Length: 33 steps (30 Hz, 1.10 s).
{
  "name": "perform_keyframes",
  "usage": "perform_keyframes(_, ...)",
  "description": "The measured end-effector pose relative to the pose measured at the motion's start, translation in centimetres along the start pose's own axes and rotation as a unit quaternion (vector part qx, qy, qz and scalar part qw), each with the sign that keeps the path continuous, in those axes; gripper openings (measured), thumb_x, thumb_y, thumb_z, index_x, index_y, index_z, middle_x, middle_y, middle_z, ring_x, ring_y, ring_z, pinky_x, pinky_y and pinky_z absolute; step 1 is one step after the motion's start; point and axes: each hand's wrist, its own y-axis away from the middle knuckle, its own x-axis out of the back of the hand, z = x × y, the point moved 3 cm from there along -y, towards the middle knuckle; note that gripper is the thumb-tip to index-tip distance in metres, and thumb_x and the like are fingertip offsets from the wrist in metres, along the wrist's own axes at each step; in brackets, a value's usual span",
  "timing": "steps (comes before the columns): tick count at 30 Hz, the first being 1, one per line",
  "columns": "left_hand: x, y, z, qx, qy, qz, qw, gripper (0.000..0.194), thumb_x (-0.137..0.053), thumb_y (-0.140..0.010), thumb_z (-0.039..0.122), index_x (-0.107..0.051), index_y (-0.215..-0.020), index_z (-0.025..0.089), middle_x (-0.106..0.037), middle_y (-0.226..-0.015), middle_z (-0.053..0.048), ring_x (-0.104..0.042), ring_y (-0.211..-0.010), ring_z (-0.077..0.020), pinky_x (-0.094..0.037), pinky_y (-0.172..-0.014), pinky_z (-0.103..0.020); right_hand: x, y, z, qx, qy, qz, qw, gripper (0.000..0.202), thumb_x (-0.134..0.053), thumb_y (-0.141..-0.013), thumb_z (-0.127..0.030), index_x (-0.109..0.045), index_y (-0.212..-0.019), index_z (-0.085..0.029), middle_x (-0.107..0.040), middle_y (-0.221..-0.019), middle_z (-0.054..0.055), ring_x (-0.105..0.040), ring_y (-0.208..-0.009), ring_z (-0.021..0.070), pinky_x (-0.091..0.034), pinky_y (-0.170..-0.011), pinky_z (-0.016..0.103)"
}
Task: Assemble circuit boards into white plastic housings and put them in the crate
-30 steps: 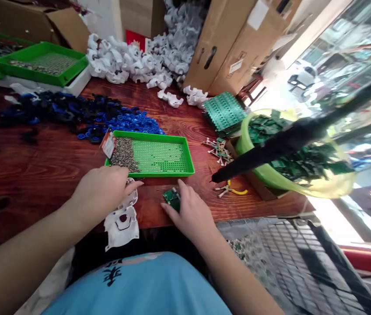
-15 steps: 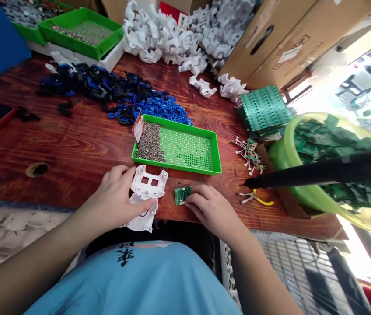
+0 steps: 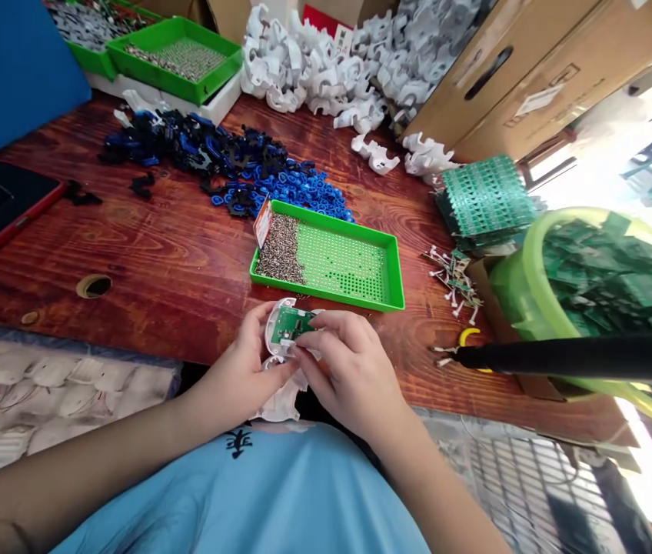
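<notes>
My left hand (image 3: 251, 362) is closed around the left edge of a white plastic shell (image 3: 272, 327) at the table's front edge. A small green circuit board (image 3: 291, 325) lies over the inside of that shell. My right hand (image 3: 346, 362) pinches the board's right side, its fingers covering that end. Whether the board is seated or only resting there, I cannot tell. Below the hands hangs a second white shell part (image 3: 284, 400), partly hidden by my left thumb. Just beyond stands a green perforated tray (image 3: 354, 261) with small screws (image 3: 280, 250) heaped at its left end.
Blue and black plastic parts (image 3: 234, 165) lie behind the tray, with white shells (image 3: 314, 69) piled further back. At right are stacked green board panels (image 3: 484, 200), short wired connectors (image 3: 456, 277), a yellow-green tub (image 3: 527, 269) of boards and a black bar (image 3: 580, 354). A phone (image 3: 3, 208) lies left.
My right hand has lifted the circuit board from the table and brought it left onto the white shell. My left hand has raised and tilted the shell. The view has shifted slightly left.
</notes>
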Motion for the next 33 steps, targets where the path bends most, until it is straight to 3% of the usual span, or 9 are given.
perform_keyframes(5,0.0,0.0,0.1,0.026,0.071,-0.001,0.997,0.059,-0.068,-0.08,0.038,-0.04,-0.129,0.02,-0.062,-0.124,-0.01,-0.061,-0.113,-0.0259,-0.051,-0.093,-0.037,-1.0,-0.1,0.1,0.011,0.01,-0.014,1.0,0.013,-0.057,-0.091,-0.019,-0.069,-0.091,-0.015,-0.066,-0.1,0.008,-0.06,-0.093,0.0211,-0.052,-0.086,0.035)
perform_keyframes(11,0.1,0.1,0.2,0.044,0.084,0.007,0.995,0.06,-0.071,-0.078,0.037,-0.037,-0.125,0.019,-0.058,-0.123,-0.01,-0.058,-0.116,-0.026,-0.047,-0.098,-0.039,-0.8,-0.1,-0.4,0.016,0.032,-0.024,0.999,0.013,-0.056,-0.091,-0.018,-0.069,-0.092,-0.014,-0.066,-0.097,0.008,-0.058,-0.09,0.0206,-0.051,-0.084,0.034)
perform_keyframes(25,0.6,0.3,0.9,0.05,0.116,-0.01,0.992,0.053,-0.069,-0.078,0.027,-0.039,-0.122,0.023,-0.063,-0.113,-0.003,-0.063,-0.104,-0.0206,-0.051,-0.087,-0.032,-1.7,-0.4,-0.2,0.007,0.041,-0.051,0.998,0.011,-0.058,-0.089,-0.015,-0.069,-0.091,-0.015,-0.066,-0.098,0.007,-0.059,-0.088,0.021,-0.053,-0.083,0.035)
perform_keyframes(29,1.0,0.0,0.8,0.078,0.118,0.032,0.989,0.037,-0.062,-0.084,0.036,-0.048,-0.114,0.02,-0.062,-0.107,-0.003,-0.06,-0.106,-0.0217,-0.048,-0.091,-0.032,-1.9,-0.4,-0.6,-0.003,0.04,-0.043,0.998,0.011,-0.06,-0.09,-0.016,-0.07,-0.092,-0.015,-0.067,-0.096,0.006,-0.059,-0.084,0.0199,-0.054,-0.077,0.034)
perform_keyframes(31,1.1,-0.2,0.7,0.097,0.125,0.048,0.986,0.033,-0.06,-0.086,0.04,-0.051,-0.11,0.019,-0.063,-0.102,-0.003,-0.061,-0.103,-0.0229,-0.049,-0.089,-0.033,-1.7,-0.2,-0.8,0.003,0.019,-0.033,0.999,0.012,-0.06,-0.09,-0.016,-0.07,-0.097,-0.016,-0.066,-0.097,0.006,-0.06,-0.087,0.0193,-0.054,-0.08,0.033)
perform_keyframes(33,1.1,-0.4,0.6,0.108,0.14,0.047,0.983,0.033,-0.061,-0.086,0.041,-0.053,-0.108,0.019,-0.065,-0.098,-0.003,-0.063,-0.097,-0.0237,-0.051,-0.084,-0.034,-1.2,0.2,-0.5,-0.032,-0.027,0.015,0.999,0.017,-0.06,-0.09,-0.017,-0.068,-0.105,-0.018,-0.064,-0.103,0.008,-0.06,-0.098,0.0189,-0.052,-0.09,0.033)
